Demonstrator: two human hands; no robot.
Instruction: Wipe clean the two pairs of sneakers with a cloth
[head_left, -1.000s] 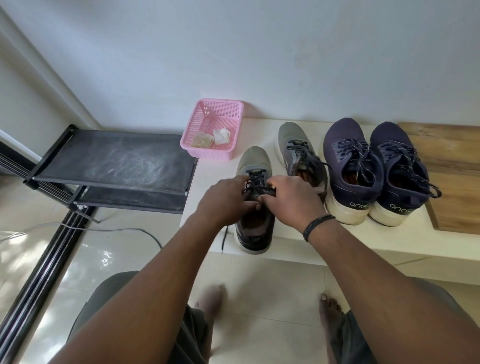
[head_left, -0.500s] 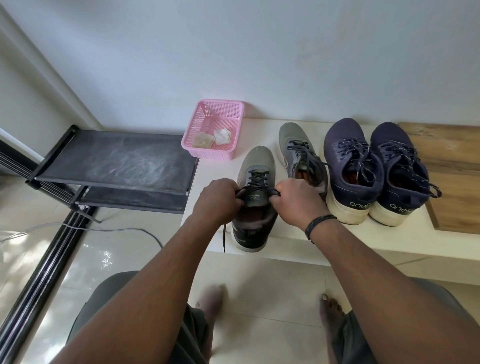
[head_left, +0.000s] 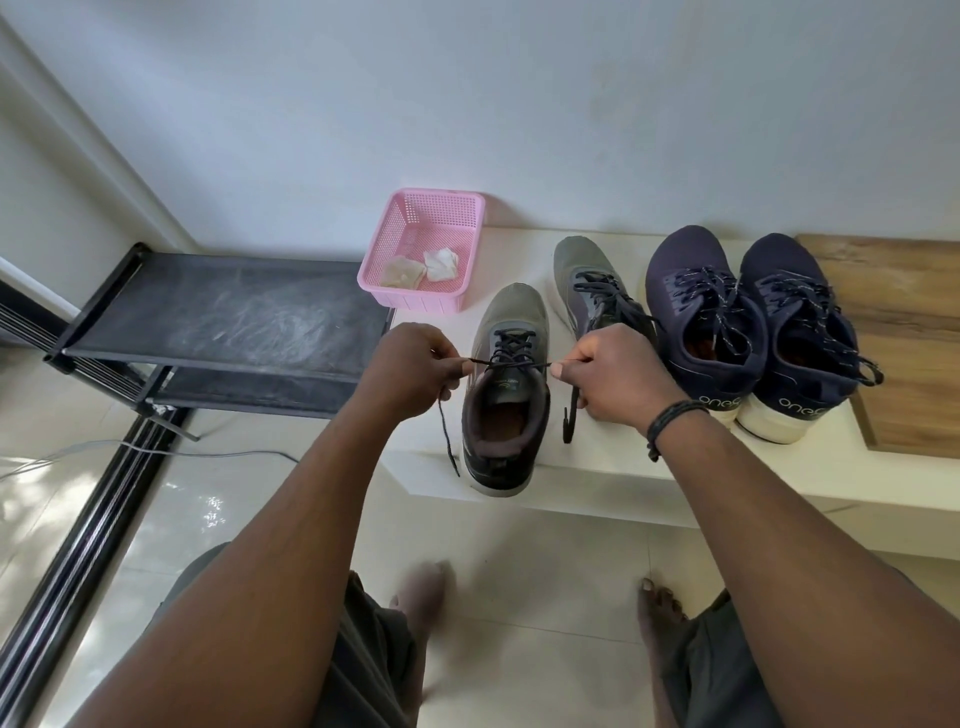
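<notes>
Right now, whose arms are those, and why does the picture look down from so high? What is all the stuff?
No machine here: the arms belong to a person with a camera worn on the head, so you see what they see, looking down at their own hands and bare feet. On the white ledge stand two pairs of sneakers: a grey pair and a navy pair. The left hand and the right hand each pinch one end of the black lace of the nearer grey sneaker, stretched out to both sides. The other grey sneaker stands behind. The pink basket holds two crumpled cloths, untouched. Left of it is a dusty black shoe rack.
</notes>
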